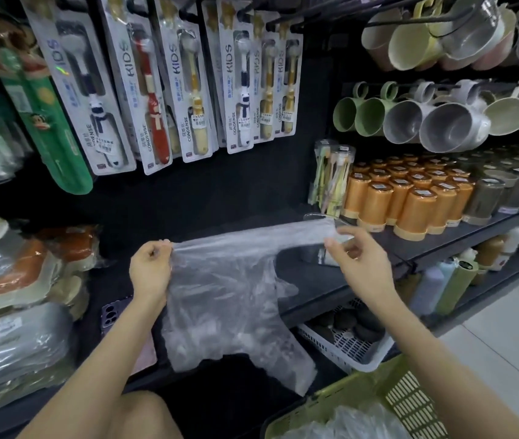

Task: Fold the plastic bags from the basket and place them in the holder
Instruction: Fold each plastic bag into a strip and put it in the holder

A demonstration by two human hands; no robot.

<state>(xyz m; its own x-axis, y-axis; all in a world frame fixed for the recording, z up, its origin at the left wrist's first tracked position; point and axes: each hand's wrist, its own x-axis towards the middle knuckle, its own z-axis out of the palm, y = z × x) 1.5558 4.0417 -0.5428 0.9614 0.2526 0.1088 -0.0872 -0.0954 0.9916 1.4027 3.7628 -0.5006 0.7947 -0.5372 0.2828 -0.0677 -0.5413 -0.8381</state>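
Left hand (150, 267): fingers curled tight round the left corner of the clear plastic bag (229, 299), raised in front of the dark shelf (315, 289).
Right hand (359, 258): thumb and fingertips pinch the bag's other end, which is drawn into a thin strip.
Bag: top edge stretched between both hands — the rest hangs crumpled below.
Green basket (410, 403): bottom right, beneath the right forearm — more clear bags (346, 419) heaped inside.
White basket (356, 353): under the shelf, holding dark items.
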